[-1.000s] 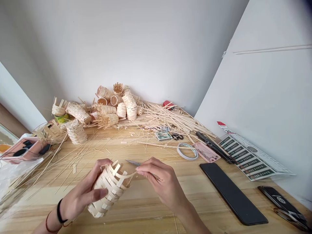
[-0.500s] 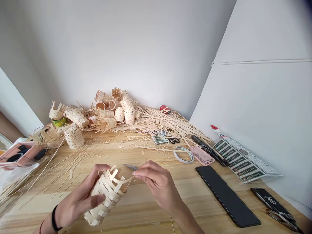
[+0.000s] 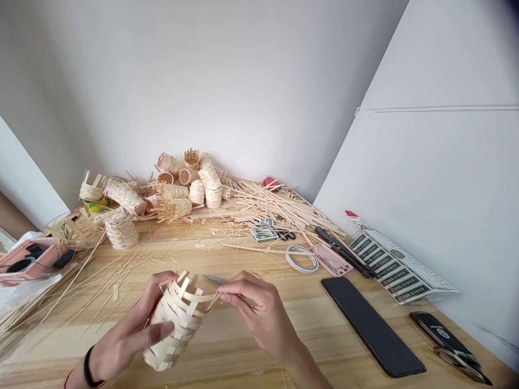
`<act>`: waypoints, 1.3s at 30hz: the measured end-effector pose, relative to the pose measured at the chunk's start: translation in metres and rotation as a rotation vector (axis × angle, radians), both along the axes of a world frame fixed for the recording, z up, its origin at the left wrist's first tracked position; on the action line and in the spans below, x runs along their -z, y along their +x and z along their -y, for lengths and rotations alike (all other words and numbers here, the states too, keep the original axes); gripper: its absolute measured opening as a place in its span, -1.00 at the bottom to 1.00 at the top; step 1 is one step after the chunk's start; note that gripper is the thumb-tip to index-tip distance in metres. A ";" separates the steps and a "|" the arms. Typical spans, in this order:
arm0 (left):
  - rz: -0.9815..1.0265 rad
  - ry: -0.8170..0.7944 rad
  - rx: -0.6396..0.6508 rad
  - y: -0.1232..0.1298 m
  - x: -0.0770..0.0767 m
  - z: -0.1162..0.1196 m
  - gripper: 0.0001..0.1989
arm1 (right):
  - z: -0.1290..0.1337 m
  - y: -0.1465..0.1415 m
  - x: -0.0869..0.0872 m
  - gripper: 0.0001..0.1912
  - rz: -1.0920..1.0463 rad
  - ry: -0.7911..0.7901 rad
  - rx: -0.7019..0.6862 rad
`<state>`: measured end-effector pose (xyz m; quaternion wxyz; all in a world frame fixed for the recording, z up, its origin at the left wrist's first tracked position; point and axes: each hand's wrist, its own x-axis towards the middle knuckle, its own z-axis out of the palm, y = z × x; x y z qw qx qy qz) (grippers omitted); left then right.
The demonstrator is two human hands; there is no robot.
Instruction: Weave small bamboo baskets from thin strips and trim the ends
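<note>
A pale woven basket [image 3: 176, 324], tilted with its open rim up and to the right, is in my left hand [image 3: 130, 335]; the thumb lies across its near side and the fingers wrap behind. Upright slats stick up from its rim. With thumb and fingertips pinched, my right hand [image 3: 263, 313] grips a thin wooden strip [image 3: 203, 296] that runs from the basket's rim. A pointed metal blade [image 3: 214, 279] sticks out leftward from the same hand; its handle is hidden.
Several woven baskets [image 3: 211, 183] and a heap of loose strips [image 3: 279, 208] lie along the wall. A tape roll [image 3: 302, 259], utility knife [image 3: 344, 251], black phone [image 3: 373, 326] and key fob [image 3: 444, 332] are on the right; a pink box [image 3: 30, 262] is at left.
The basket has turned slightly more upright in my left hand. The strip in my right hand has shifted a little relative to the rim. The whole view has moved slightly.
</note>
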<state>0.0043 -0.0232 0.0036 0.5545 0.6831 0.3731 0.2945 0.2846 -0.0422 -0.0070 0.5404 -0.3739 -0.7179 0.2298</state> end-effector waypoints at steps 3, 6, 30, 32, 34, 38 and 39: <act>-0.015 0.085 -0.111 0.003 0.004 0.000 -0.44 | 0.003 -0.004 -0.002 -0.91 -0.083 -0.129 0.032; -0.044 0.133 -0.085 0.002 0.008 -0.003 -0.43 | 0.004 -0.006 -0.005 -0.93 -0.121 -0.245 0.063; 0.058 0.050 -0.072 0.001 0.021 -0.004 -0.55 | 0.000 -0.013 0.006 -0.89 -0.158 -0.466 -0.058; 0.070 0.038 -0.069 0.001 0.020 -0.003 -0.55 | 0.000 -0.013 0.003 -0.89 -0.152 -0.448 -0.062; 0.083 0.005 -0.061 0.001 0.019 -0.003 -0.54 | 0.001 -0.013 0.000 -0.89 -0.138 -0.409 -0.060; 0.085 -0.051 -0.035 0.001 0.016 -0.002 -0.50 | 0.001 -0.011 -0.004 -0.88 -0.121 -0.335 -0.039; 0.078 -0.046 -0.034 0.001 0.015 -0.003 -0.50 | 0.001 -0.011 -0.004 -0.88 -0.123 -0.326 -0.041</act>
